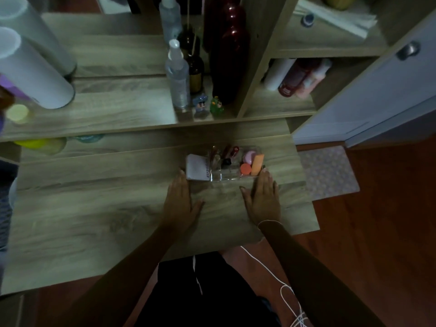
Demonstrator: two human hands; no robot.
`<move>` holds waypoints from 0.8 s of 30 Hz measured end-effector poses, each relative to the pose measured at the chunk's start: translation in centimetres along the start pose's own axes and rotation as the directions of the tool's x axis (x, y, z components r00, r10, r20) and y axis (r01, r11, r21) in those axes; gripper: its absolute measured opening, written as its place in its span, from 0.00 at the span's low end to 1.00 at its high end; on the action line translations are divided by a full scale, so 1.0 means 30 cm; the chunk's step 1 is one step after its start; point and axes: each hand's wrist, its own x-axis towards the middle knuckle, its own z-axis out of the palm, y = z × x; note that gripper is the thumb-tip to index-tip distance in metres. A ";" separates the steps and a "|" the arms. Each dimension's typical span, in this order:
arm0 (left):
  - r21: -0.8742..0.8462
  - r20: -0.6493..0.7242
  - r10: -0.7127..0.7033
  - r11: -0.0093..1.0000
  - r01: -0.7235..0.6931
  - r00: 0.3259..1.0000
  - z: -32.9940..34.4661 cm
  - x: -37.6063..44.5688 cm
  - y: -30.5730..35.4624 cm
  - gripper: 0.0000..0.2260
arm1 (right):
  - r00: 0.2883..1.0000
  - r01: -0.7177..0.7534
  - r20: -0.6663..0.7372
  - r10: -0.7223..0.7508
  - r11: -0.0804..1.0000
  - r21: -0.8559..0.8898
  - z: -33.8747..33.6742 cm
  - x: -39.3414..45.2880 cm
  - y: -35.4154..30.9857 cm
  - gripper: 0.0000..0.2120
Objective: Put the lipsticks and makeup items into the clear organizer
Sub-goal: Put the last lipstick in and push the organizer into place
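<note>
The clear organizer [226, 177] stands on the wooden desk [118, 208], right of centre. Inside it I see dark red lipsticks [230, 151], a black-capped item [227, 161], a pink round item [248, 156], an orange tube [257, 164] and an orange-red round lid [245, 169]. A white box [197, 167] sits against its left end. My left hand [180, 204] lies flat on the desk, fingertips at the white box. My right hand [263, 199] lies flat too, fingertips touching the organizer's front right corner. Neither hand holds anything.
A raised shelf behind the desk carries a clear spray bottle [178, 76], a dark bottle [195, 72], a tall dark red bottle [230, 55] and two small figurines [208, 106]. White cylinders [33, 67] stand at left. A white cabinet door [377, 95] hangs at right.
</note>
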 end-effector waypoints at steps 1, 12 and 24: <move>0.008 0.000 0.007 1.000 -0.007 1.000 0.008 0.007 0.013 0.37 | 1.000 0.005 -0.004 -0.005 1.000 -0.004 -0.004 0.008 0.017 0.38; 0.030 -0.028 -0.033 0.999 0.034 0.999 0.067 0.057 0.139 0.38 | 0.999 0.045 -0.014 -0.045 0.999 0.019 -0.049 0.073 0.145 0.37; 0.093 -0.016 -0.021 0.995 0.022 1.000 0.087 0.114 0.196 0.38 | 0.998 0.066 -0.004 -0.066 0.998 0.014 -0.085 0.131 0.195 0.37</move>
